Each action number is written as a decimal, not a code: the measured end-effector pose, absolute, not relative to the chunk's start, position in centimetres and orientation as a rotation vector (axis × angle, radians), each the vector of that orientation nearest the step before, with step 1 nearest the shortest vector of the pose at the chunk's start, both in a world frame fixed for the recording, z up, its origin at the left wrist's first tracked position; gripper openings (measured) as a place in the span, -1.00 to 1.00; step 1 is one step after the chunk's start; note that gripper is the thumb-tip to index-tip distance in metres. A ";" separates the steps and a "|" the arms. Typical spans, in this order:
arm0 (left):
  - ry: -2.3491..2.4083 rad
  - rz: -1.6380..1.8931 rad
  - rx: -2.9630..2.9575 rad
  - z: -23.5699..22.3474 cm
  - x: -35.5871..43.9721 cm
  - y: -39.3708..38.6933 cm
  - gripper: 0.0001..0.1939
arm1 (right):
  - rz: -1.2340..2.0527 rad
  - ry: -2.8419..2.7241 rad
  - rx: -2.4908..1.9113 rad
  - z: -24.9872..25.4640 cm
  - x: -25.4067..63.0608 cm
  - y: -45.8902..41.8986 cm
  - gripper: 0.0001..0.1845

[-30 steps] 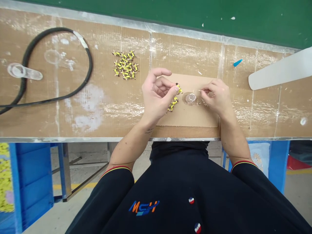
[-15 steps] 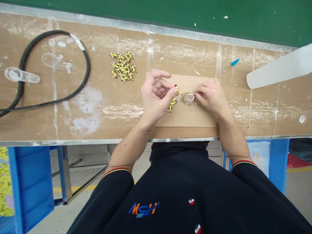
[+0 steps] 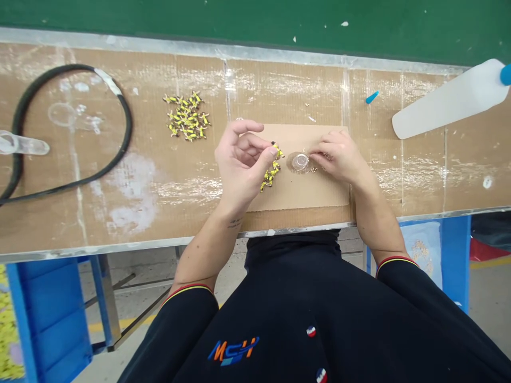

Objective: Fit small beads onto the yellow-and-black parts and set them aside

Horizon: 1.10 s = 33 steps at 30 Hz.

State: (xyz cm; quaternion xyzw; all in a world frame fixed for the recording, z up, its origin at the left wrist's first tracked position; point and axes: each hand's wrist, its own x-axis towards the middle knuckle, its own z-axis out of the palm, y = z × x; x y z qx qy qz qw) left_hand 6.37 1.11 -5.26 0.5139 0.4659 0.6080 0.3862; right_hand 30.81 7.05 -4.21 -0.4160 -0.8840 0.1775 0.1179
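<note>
My left hand (image 3: 239, 165) pinches a small yellow and black part (image 3: 277, 150) between thumb and fingertips, above a few more yellow parts (image 3: 270, 175) lying on a cardboard pad (image 3: 303, 189). My right hand (image 3: 339, 157) has its fingers pinched on a tiny metal piece beside a small clear round dish (image 3: 299, 161). Both hands hover just over the pad, on either side of the dish.
A pile of yellow parts (image 3: 187, 117) lies at the back left. A black cable loop (image 3: 75, 127) and a clear plastic spoon (image 3: 22, 144) sit far left. A white blade (image 3: 447, 103) and a blue tip (image 3: 372, 97) lie right. Blue bins (image 3: 48, 314) stand under the table (image 3: 120, 213).
My right hand has moved left, closer to the clear dish. The left hand keeps its pinch on the yellow part. The view has shifted slightly.
</note>
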 end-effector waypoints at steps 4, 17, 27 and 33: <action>1.195 1.573 1.321 -5.2 6.3 1.1 -0.48 | 0.510 -2.395 -1.322 -3.4 32.9 7.6 -0.81; 1.186 1.544 1.306 -5.4 6.2 1.2 -0.50 | 0.551 -2.484 -1.303 -3.9 34.6 8.1 -0.69; 1.181 1.561 1.271 -5.3 6.2 1.2 -0.49 | 0.589 -2.565 -1.271 -4.0 34.7 8.6 -0.78; 1.160 1.549 1.275 -5.4 6.0 1.2 -0.49 | 0.649 -2.551 -1.208 -3.4 34.5 8.4 -0.85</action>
